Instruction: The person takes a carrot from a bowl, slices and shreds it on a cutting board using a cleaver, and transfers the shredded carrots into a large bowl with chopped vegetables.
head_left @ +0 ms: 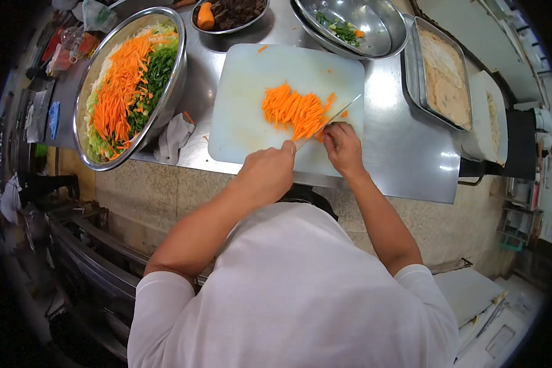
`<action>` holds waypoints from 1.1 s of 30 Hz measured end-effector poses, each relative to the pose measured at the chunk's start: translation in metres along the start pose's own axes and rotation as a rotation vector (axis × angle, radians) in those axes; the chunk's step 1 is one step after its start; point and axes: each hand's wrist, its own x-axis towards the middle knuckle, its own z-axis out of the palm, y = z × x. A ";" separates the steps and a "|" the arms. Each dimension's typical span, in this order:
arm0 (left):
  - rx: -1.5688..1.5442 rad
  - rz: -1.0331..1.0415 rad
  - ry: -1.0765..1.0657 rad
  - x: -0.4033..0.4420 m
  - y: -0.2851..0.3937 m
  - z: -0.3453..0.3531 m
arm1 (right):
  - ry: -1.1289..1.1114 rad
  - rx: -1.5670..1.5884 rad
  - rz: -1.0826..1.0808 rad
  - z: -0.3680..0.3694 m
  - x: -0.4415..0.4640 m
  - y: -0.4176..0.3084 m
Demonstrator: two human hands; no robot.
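My left hand [268,175] is closed round a knife [334,115], its thin blade slanting up to the right across the cutting board [239,129]. To the blade's left lies a heap of orange carrot strips [293,110], some touching the blade. Beside the blade on the right, my right hand [345,149] has its fingers curled down on the board. A bit of carrot [319,136] shows at its fingertips; the rest of what they press on is hidden. A few loose carrot scraps [344,114] lie near the knife tip.
A big steel bowl [181,67] of shredded carrot and greens stands left, beside a grey cloth [175,138]. Behind the board are a small bowl [265,11] with dark food and a carrot piece [205,16], and stacked bowls [395,30]. A tray [469,116] of pale paste sits right.
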 end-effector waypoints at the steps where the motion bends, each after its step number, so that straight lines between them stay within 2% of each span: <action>1: -0.008 -0.029 -0.042 -0.003 0.001 0.000 | 0.002 -0.016 0.006 0.000 -0.001 -0.001; 4: 0.014 0.022 0.034 0.008 -0.004 0.012 | 0.023 -0.012 -0.018 0.002 -0.002 0.003; 7: 0.000 0.031 0.030 -0.002 0.002 -0.004 | 0.023 -0.004 0.022 0.002 -0.004 0.000; 11: 0.003 0.024 0.040 0.004 -0.011 0.021 | 0.036 0.008 0.032 0.003 -0.003 0.000; 14: 0.009 0.041 0.072 0.004 -0.011 0.015 | 0.045 -0.007 0.014 0.003 -0.006 0.004; 23: 0.011 -0.001 -0.033 -0.005 -0.004 0.004 | 0.011 -0.019 -0.040 -0.006 -0.012 0.005; 29: 0.015 0.049 0.076 0.000 -0.013 0.016 | 0.024 -0.054 -0.060 -0.005 -0.011 0.005; 31: 0.034 -0.020 -0.089 -0.008 0.001 -0.008 | 0.033 -0.056 -0.065 -0.004 -0.011 0.008; 33: 0.011 0.000 -0.050 -0.006 -0.008 0.012 | 0.030 -0.055 -0.048 -0.004 -0.016 0.007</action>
